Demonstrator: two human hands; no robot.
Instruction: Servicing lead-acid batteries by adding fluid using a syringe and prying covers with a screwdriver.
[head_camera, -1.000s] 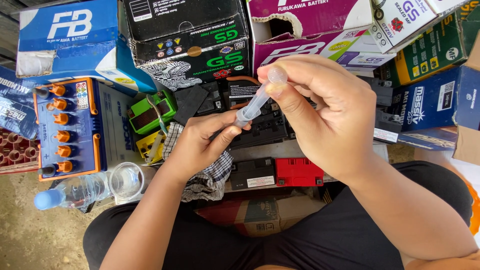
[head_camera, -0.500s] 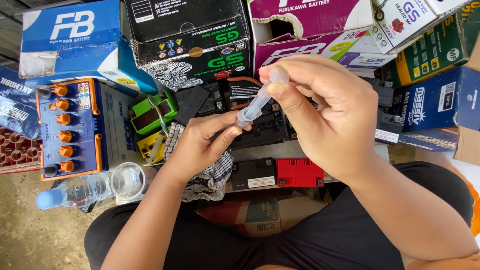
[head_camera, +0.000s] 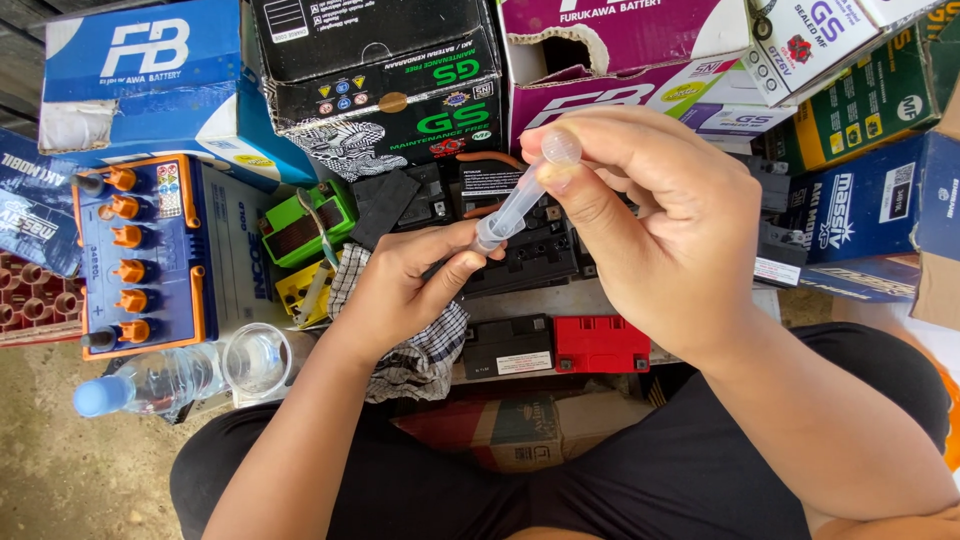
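Note:
My right hand (head_camera: 650, 220) holds a clear plastic syringe (head_camera: 520, 195) up in front of me, thumb on the plunger top. The syringe slants down and left. My left hand (head_camera: 410, 285) pinches its lower tip between thumb and fingers. A checked cloth (head_camera: 425, 355) lies under my left wrist. Beneath the syringe sits a black battery (head_camera: 535, 255) among other small batteries.
A blue battery with orange caps (head_camera: 140, 255) stands at left. A clear cup (head_camera: 255, 360) and a water bottle with blue cap (head_camera: 140, 385) lie near it. A small black battery (head_camera: 508, 347) and a red battery (head_camera: 600, 343) sit close. Battery boxes (head_camera: 380, 80) crowd the back.
Both hands and the syringe have stayed almost still; the view has shifted only slightly.

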